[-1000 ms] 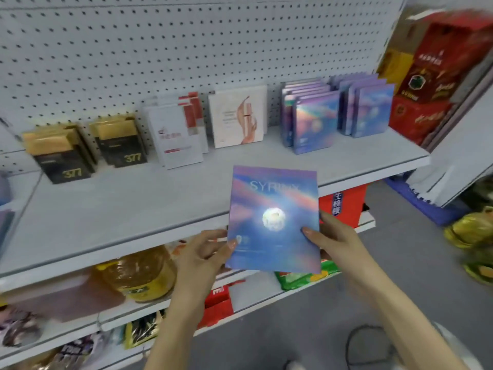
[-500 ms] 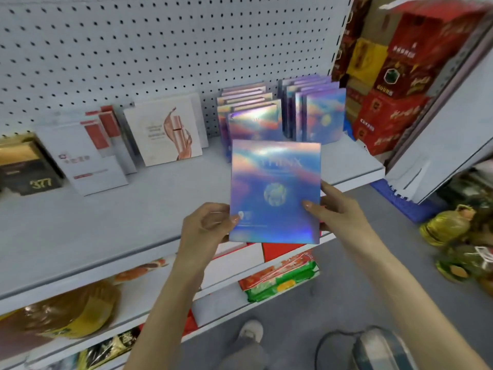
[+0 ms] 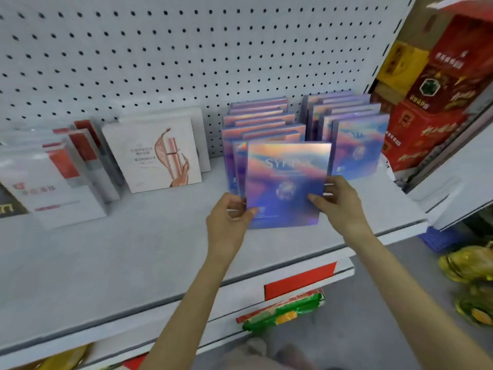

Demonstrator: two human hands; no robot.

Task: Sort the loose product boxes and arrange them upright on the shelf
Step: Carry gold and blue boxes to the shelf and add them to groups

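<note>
Grey shelf (image 3: 133, 249) with white pegboard (image 3: 186, 49) behind. Both hands grasp one holographic box (image 3: 285, 180), held upright: the left hand (image 3: 229, 222) pinches its lower left corner, the right hand (image 3: 338, 201) grips its right edge. The box is over the shelf's right half, just in front of the left row of matching boxes (image 3: 258, 121); whether its base touches the shelf cannot be told. A second row (image 3: 357, 134) stands nearer the right end.
</note>
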